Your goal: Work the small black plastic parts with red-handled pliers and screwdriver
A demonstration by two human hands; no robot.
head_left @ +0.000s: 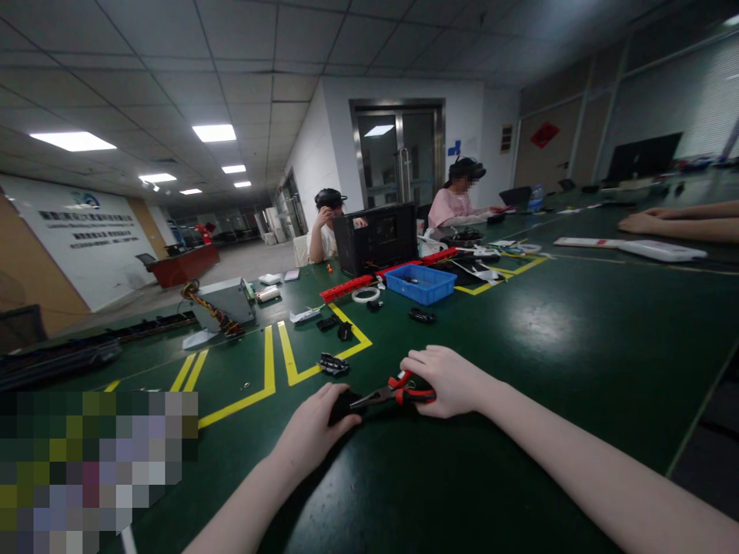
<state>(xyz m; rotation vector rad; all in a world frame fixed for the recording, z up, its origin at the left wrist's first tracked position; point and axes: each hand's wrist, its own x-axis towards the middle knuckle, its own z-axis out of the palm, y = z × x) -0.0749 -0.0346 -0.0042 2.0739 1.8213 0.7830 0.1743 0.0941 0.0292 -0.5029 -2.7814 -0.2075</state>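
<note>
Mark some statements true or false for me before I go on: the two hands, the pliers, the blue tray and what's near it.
1. The right hand holds red-handled pliers, their tips pointing toward the left hand. True.
2. The left hand is empty. False: it holds a black part between thumb and fingers.
3. The blue tray stands nearer the camera than the black computer case. True.
4. The white ring lies inside the blue tray. False: it lies on the green table, left of the tray as the camera sees it.
5. Yellow tape marks the green table. True.
</note>
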